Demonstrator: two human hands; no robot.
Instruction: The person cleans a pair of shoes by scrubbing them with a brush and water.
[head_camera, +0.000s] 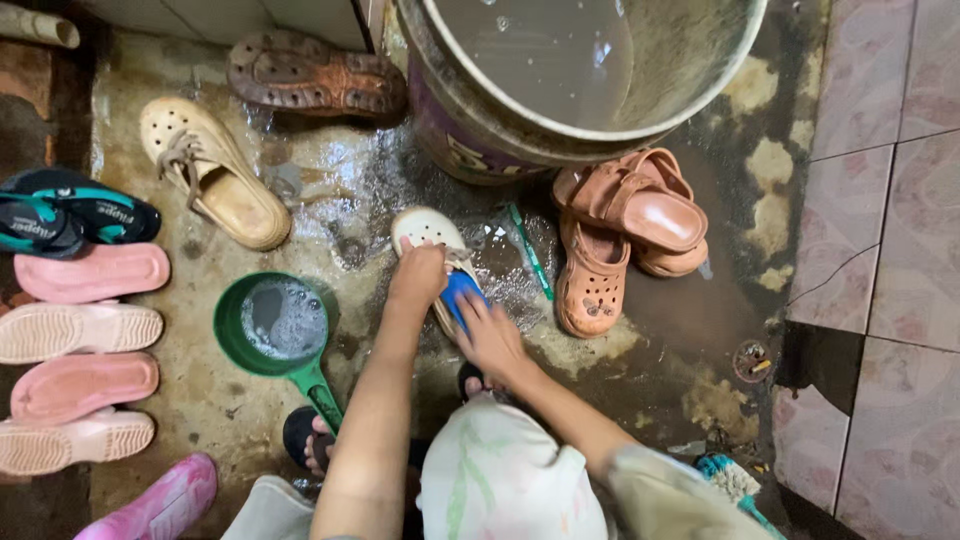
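Pinning the cream clog (428, 232) under my left hand (418, 276), grip clamped on it, my right hand (490, 335) clasps the blue brush (463, 294) just right of it.

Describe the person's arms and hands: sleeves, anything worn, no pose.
Both forearms are bare to the elbow. The left hand and right hand wear no gloves, and no rings, watch or bracelets show. Near the right elbow a loose pale beige sleeve begins. Any left sleeve lies out of view.

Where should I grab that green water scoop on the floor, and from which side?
Take the green scoop by its straight handle, which sticks out from the bowl toward the person's feet. Come from above at that near end. The bowl holds soapy water, so keep it level; gripping the rim would likely tip it.
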